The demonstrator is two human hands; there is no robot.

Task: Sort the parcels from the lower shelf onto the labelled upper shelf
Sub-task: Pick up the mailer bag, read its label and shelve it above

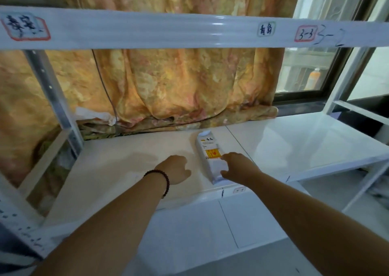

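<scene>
white metal shelf unit (147,155), glossy boards on pale uprights. middle board: cream-tinted on the left, brighter white on the right, with a thin seam running diagonally between the two panels. lying flat on it, just left of the seam: one white parcel (210,157), long and narrow, yellow-and-red sticker on its top face, near end close to the front edge. front edge carries a small red-bordered label (239,190) and a dark pen mark beside it. beam above (147,28): three handwritten labels, one far left, two toward the right, plus pen-written digits.
</scene>
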